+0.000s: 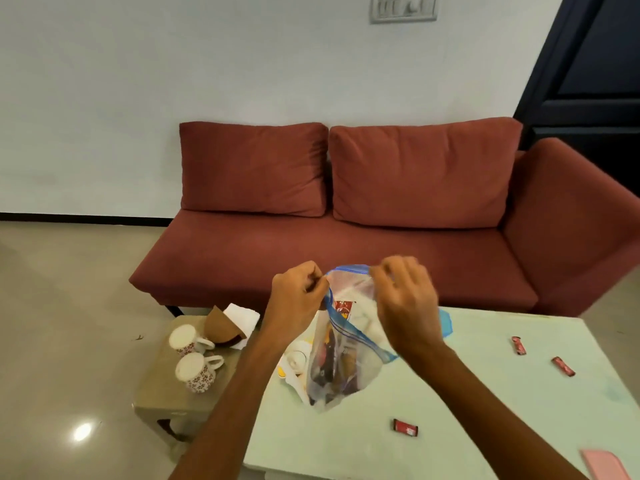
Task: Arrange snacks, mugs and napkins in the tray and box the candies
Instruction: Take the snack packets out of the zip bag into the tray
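A clear zip bag with a blue seal stands upright on the pale green table, holding snack packets and white items. My left hand pinches the left side of the bag's mouth and my right hand pinches the right side, holding it apart. Three red candy bars lie loose on the table: one near the front, two at the right. Two white floral mugs stand on a low side table beside a brown cone and white napkins.
A red sofa runs behind the tables. A blue object peeks out behind my right hand. A pink flat thing lies at the table's front right corner. Something white and yellow sits behind the bag.
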